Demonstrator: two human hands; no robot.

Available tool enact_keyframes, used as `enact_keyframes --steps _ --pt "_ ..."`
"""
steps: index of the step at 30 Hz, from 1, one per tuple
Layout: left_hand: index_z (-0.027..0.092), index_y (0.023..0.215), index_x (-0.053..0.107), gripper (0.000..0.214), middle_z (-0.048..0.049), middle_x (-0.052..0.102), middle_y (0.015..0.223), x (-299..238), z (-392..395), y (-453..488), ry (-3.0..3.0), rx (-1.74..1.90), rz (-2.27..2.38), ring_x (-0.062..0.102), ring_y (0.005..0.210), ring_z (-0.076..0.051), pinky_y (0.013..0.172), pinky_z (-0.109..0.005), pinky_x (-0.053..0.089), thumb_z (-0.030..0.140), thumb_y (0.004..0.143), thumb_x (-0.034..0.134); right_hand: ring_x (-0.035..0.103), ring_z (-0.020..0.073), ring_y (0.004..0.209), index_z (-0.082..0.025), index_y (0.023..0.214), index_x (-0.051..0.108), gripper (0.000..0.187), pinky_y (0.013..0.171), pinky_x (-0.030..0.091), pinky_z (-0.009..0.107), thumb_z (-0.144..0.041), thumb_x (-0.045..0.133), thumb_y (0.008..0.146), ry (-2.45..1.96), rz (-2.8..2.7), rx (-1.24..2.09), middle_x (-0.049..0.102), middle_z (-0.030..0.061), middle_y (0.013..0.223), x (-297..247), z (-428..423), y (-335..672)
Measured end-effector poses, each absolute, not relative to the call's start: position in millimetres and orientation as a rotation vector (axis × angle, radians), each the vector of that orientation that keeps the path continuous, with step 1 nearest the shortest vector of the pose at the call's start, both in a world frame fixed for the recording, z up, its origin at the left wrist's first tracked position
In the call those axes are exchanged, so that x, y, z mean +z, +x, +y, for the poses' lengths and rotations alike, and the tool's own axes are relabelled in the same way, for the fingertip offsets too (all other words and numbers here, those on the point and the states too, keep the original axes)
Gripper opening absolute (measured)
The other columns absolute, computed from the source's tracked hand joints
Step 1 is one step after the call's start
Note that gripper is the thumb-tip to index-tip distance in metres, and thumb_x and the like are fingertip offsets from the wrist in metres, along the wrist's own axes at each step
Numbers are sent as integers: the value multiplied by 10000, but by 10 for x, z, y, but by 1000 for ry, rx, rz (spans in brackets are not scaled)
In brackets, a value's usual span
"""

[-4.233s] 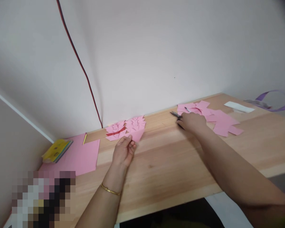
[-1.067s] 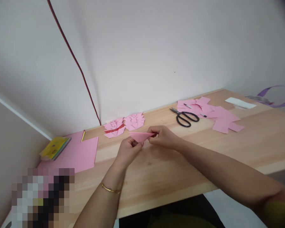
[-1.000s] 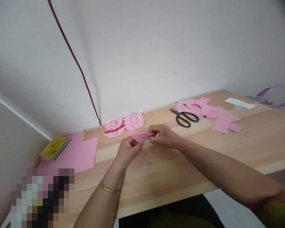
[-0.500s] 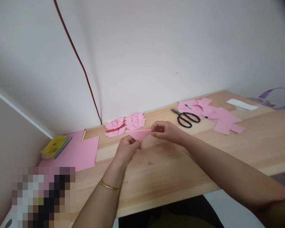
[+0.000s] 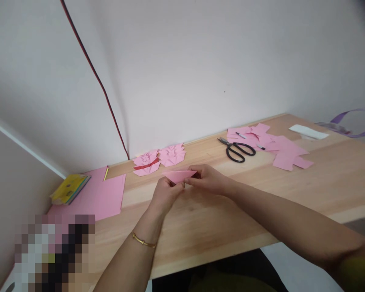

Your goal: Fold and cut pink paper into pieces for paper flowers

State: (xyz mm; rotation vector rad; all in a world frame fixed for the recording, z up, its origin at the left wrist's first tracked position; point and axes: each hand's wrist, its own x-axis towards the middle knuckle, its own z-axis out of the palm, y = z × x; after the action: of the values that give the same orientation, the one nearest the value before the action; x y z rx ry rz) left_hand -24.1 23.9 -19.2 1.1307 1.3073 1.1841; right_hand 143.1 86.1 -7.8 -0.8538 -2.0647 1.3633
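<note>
A small folded piece of pink paper (image 5: 180,176), roughly a triangle with its long edge up, is held just above the table. My left hand (image 5: 167,195) pinches it from the lower left, thumb in front. On its right side my right hand (image 5: 207,178) grips it between thumb and fingers, both thumbs close together near the lower tip. Behind my hands lie two crumpled-looking, folded pink paper pieces (image 5: 172,155), and a red strip (image 5: 146,164) crosses the left one. The fingers behind the paper are partly hidden.
Black-handled scissors (image 5: 237,150) lie beside scattered pink paper pieces (image 5: 287,152) with pens on them. A white strip (image 5: 308,132) rests farther right. At left, a yellow packet (image 5: 69,188) sits on large pink sheets (image 5: 109,194). The wooden table (image 5: 207,235) meets a wall behind.
My right hand has moved left and slightly down, from the paper's right tip to a grip nearer my left thumb. My left hand keeps its hold. The view has shifted slightly.
</note>
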Motion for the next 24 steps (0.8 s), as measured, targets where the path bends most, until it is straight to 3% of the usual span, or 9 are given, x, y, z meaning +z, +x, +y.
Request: enact_keyframes --steps 7,13,18,24 --pt "136 587 588 114 12 566 554 -184 257 -434 1203 1070 1429 449 497 -71 503 -205 306 217 652 636 376 88 568 -155 689 508 251 526 279 223 -386 561 773 -898 -2099 1239 419 -39 611 29 959 1534" --pt "138 745 653 186 -5 619 643 -150 244 -401 1090 1110 1271 538 577 -96 600 -231 405 286 654 721 397 91 573 -150 698 539 223 532 294 224 -361 582 751 -904 -2140 1319 444 -37 614 51 1006 1619" --pt "125 597 618 214 -2 579 531 -218 247 -320 1076 1140 1301 498 508 -91 552 -230 373 299 661 724 436 99 607 -138 770 595 245 557 328 225 -383 596 762 -797 -2091 1493 517 -14 667 -2 976 1577" --pt "128 573 618 224 -8 572 500 -179 258 -264 969 1287 1323 494 480 -90 527 -227 374 310 628 737 450 95 625 -140 804 605 262 563 337 214 -401 589 783 -657 -2083 1591 540 -9 702 -51 906 1482"
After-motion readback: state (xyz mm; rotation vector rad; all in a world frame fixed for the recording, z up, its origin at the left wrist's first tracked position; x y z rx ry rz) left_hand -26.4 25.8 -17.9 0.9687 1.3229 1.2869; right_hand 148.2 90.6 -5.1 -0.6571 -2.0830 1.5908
